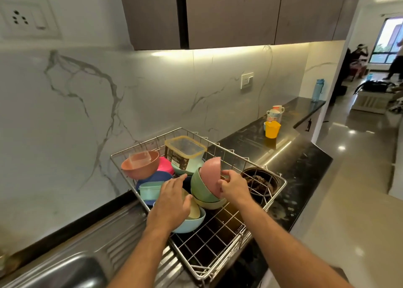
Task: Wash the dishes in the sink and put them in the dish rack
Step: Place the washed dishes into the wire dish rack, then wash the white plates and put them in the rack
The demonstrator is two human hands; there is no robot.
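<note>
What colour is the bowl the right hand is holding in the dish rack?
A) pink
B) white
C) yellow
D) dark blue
A: the right hand pinches the rim of a pink bowl, tipped on its side against a green bowl in the wire dish rack.

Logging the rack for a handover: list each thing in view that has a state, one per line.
pink bowl: on its side, gripped by right hand
left hand: open, resting on stacked bowls
green bowl: tilted, nested against pink bowl
clear container: upright, lidless
dish rack: near half unfilled
</note>
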